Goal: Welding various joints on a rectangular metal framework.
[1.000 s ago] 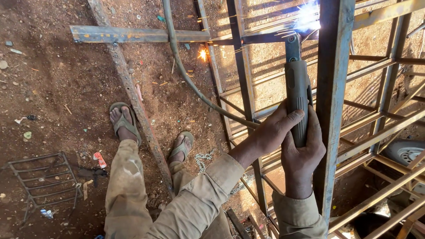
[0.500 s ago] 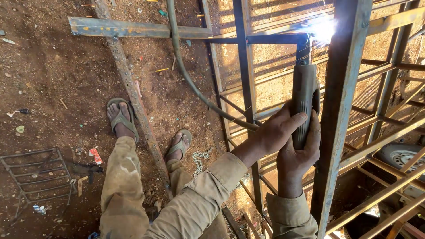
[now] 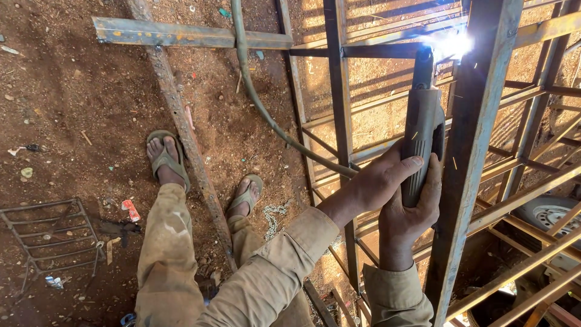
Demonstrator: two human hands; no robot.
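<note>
Welding holder (image 3: 422, 136) gripped in both hands, arc flaring bright at its tip above them.
Left hand (image 3: 380, 180) and right hand (image 3: 410, 213) close tightly round the grey handle, just beside an upright steel post (image 3: 478, 151) of the metal frame (image 3: 339, 121). A cable (image 3: 254, 97) trails away past the left hand, over red dirt ground (image 3: 72, 115) where sandalled feet (image 3: 164, 158) stand.

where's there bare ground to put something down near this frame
Open dirt lies left of the angle iron bar, between the left foot and the small wire grid. Crowded: both hands grip the welding torch inside the steel frame, with the cable crossing.
</note>
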